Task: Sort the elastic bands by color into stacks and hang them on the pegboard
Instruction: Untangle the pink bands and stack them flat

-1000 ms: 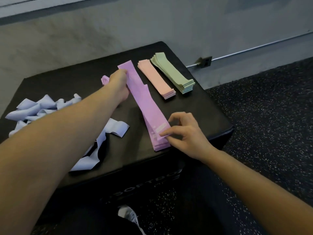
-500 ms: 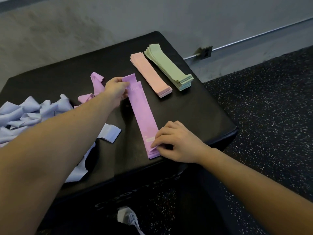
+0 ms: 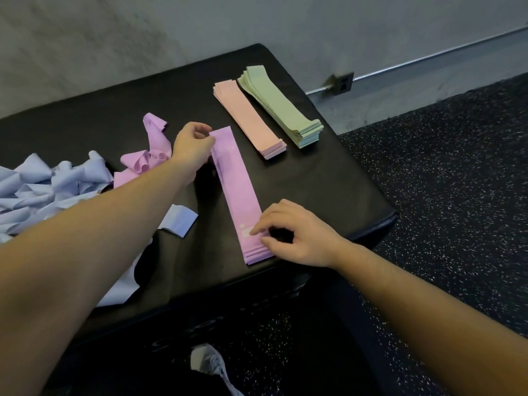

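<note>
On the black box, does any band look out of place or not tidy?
Yes. Loose purple bands lie crumpled left of the flat purple stack, and a tangled pale blue heap sits at the box's left side. The pink stack and green stack look tidy.

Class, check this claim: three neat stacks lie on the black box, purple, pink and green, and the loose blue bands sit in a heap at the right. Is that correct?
Not quite. The head view shows the loose blue bands heaped at the left of the black box, not the right. The purple stack, pink stack and green stack are as stated.
</note>
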